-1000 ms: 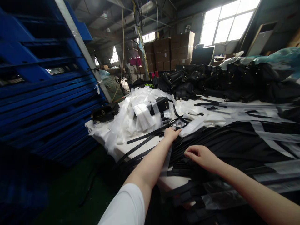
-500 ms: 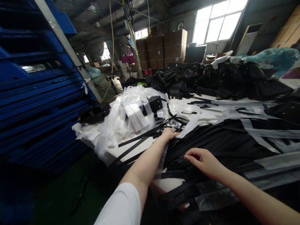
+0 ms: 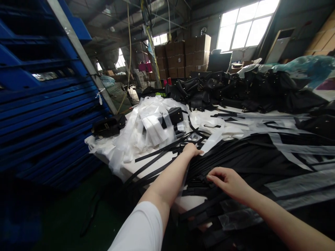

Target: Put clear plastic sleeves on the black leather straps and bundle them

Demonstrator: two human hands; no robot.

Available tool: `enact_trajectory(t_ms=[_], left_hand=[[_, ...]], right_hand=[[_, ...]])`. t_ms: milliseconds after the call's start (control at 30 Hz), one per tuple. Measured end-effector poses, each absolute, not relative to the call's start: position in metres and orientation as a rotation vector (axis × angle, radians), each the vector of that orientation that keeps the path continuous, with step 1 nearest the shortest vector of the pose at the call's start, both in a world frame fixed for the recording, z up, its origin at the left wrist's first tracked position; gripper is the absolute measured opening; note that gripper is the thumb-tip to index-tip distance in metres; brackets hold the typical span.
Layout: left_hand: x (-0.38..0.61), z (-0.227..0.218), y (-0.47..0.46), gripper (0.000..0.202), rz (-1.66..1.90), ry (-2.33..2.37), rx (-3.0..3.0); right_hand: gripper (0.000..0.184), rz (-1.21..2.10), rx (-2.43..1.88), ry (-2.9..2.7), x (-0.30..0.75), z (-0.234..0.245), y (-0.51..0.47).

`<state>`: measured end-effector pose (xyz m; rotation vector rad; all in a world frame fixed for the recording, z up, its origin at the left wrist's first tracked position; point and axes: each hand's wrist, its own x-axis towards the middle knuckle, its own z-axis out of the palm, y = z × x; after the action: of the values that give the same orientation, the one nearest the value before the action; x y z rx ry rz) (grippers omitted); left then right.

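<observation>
My left hand [image 3: 192, 150] reaches out over the table, fingers closed on the end of a clear plastic sleeve [image 3: 213, 138] among black straps [image 3: 243, 153]. My right hand [image 3: 226, 179] hovers lower and nearer, fingers curled in a pinch on the edge of a black strap in the heap. A heap of white plastic sleeves [image 3: 146, 129] lies beyond the left hand, with a small black bag [image 3: 174, 115] resting in it.
Stacked blue pallets [image 3: 44, 94] stand at the left. A pile of black bags [image 3: 235, 90] lines the table's far side. Another black bag [image 3: 108, 125] sits at the table's left corner. Cardboard boxes [image 3: 191, 55] are stacked in the background. The dark floor lies at lower left.
Both hands stay almost where they were on the straps. The view has shifted slightly, and the left hand's fingers have closed further on the sleeve end.
</observation>
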<state>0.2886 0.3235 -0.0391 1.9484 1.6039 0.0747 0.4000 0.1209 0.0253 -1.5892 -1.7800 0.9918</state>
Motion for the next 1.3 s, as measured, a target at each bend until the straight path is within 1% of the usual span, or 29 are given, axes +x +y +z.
enact_trajectory(t_ms=[133,200,300,400,500,633,700,767,833,900,967,1067,1100,1133,1200,1233,1300], left_hand=[[0.286,-0.045,0.324,0.037,0.142,1.541,1.921],[0.282,-0.047,0.323,0.031,0.214,1.540,1.907],[0.275,-0.045,0.321,0.031,0.331,1.571,1.893],[0.264,-0.037,0.320,0.035,0.453,1.612,1.890],[0.249,-0.020,0.315,0.037,0.580,1.642,1.901],[0.221,0.014,0.283,0.035,0.693,1.558,1.958],[0.199,0.028,0.250,0.032,0.703,1.459,1.996],[0.169,0.033,0.203,0.030,0.696,1.312,2.038],[0.129,0.025,0.149,0.033,0.647,1.124,2.058],[0.081,0.002,0.094,0.034,0.472,1.102,2.021],[0.031,-0.029,0.047,0.028,0.231,1.263,1.909],[-0.025,-0.062,0.000,0.020,-0.250,1.614,1.668],[-0.035,-0.065,-0.009,0.018,-0.283,1.676,1.609],[-0.039,-0.064,-0.014,0.015,-0.223,1.709,1.575],[-0.035,-0.054,-0.014,0.008,0.172,1.719,1.520],[-0.028,-0.046,-0.010,0.020,0.252,1.714,1.480],[-0.011,-0.033,0.000,0.053,0.341,1.679,1.364]], right_hand=[[0.029,0.980,-1.588,-1.751,0.402,0.029,0.116],[0.029,0.982,-1.591,-1.737,0.404,0.030,0.115],[0.028,0.970,-1.591,-1.733,0.404,0.029,0.114],[0.029,0.972,-1.579,-1.740,0.403,0.027,0.114],[0.032,0.970,-1.581,-1.722,0.399,0.024,0.115],[0.036,0.922,-1.536,-1.558,0.389,0.022,0.129],[0.039,1.020,-1.431,-1.358,0.379,0.021,0.141],[0.040,1.227,-1.305,-1.055,0.369,0.022,0.154],[0.033,1.385,-1.209,-0.722,0.363,0.021,0.167],[0.022,1.397,-1.182,-0.499,0.362,0.019,0.177],[0.016,1.345,-1.201,-0.424,0.365,0.016,0.184],[0.020,1.285,-1.250,-0.453,0.363,0.012,0.184],[0.021,1.283,-1.263,-0.482,0.358,0.011,0.181],[0.021,1.294,-1.275,-0.521,0.349,0.011,0.175],[0.022,1.385,-1.276,-0.628,0.324,0.010,0.156],[0.024,1.465,-1.252,-0.715,0.308,0.010,0.144],[0.035,1.662,-1.162,-0.944,0.278,0.010,0.113]])
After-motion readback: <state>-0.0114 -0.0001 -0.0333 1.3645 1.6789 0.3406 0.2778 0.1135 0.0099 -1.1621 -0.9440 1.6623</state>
